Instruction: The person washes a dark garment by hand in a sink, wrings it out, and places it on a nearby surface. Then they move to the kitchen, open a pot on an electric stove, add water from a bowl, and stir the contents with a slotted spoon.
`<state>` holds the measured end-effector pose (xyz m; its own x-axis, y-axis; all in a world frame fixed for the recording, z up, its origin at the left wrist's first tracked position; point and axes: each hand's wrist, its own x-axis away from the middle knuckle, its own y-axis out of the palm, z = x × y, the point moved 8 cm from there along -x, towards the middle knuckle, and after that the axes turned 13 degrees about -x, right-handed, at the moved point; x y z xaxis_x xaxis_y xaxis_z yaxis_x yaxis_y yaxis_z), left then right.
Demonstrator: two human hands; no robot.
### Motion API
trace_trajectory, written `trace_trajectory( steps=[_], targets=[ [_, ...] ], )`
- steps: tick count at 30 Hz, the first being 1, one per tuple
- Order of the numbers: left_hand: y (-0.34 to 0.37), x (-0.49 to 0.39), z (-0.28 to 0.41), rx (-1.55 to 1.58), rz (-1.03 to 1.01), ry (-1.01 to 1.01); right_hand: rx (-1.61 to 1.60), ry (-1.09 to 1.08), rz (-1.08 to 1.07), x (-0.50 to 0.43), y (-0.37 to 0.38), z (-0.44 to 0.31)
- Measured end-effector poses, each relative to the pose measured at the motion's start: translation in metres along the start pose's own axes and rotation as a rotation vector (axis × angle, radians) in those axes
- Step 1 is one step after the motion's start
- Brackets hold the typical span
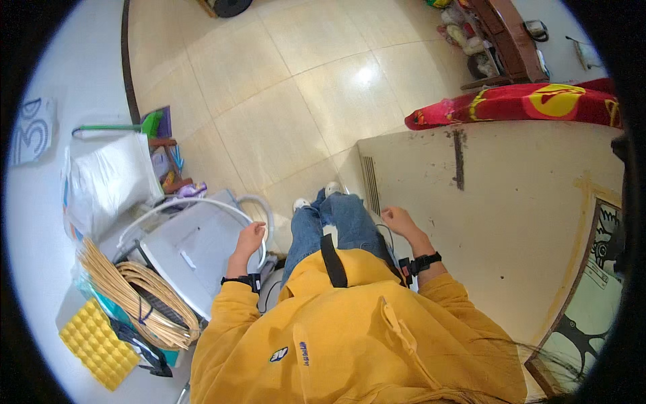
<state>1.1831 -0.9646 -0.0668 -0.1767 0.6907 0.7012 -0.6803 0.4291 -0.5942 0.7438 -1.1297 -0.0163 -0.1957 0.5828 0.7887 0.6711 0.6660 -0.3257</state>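
My left hand [250, 239] is held out over the right side of a white appliance [197, 245], its fingers loosely curled and nothing seen in them. A pale hose [202, 200] arches across the appliance and passes behind that hand; contact cannot be made out. My right hand [398, 221] hangs beside my thigh, fingers curled in, near the vented edge of a large cream panel [484, 217]. Nothing shows in it either. Both wrists carry black straps with small devices. Between my hands are my blue jeans [343, 214] and white shoes on the floor.
A bundle of thin sticks [139, 298] and a yellow egg tray [98, 343] lie at the left. Beyond them are a white plastic-wrapped bundle [113, 177] and a green-handled broom [108, 128]. Red patterned cloth [515, 105] drapes the panel's far edge. Tiled floor [303, 91] extends ahead.
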Motion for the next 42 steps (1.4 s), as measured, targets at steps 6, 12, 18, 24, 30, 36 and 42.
trace_trajectory(
  steps=[6,12,18,24,30,36,42],
  targets=[
    [-0.023,-0.023,0.014,-0.12,-0.042,-0.001,0.19,-0.036,0.007,-0.021,-0.019,0.007],
    [-0.028,-0.062,0.023,-0.119,-0.411,0.034,-0.084,-0.017,0.313,-0.012,-0.045,0.025],
    [-0.063,-0.134,0.045,-0.371,-0.729,0.192,-0.224,0.304,0.492,0.049,0.018,0.051],
    [-0.091,-0.17,0.061,-0.242,-1.056,0.224,-0.295,0.313,0.34,0.07,0.112,0.001],
    [-0.129,-0.183,0.074,-0.234,-1.072,0.252,-0.466,0.366,0.48,0.069,0.101,-0.033],
    [-0.144,-0.175,0.068,-0.121,-1.215,0.145,-0.565,0.393,0.642,0.08,0.104,-0.017],
    [-0.121,-0.187,0.053,-0.206,-1.391,0.159,-0.531,0.492,0.54,0.105,0.18,0.011]
  ],
)
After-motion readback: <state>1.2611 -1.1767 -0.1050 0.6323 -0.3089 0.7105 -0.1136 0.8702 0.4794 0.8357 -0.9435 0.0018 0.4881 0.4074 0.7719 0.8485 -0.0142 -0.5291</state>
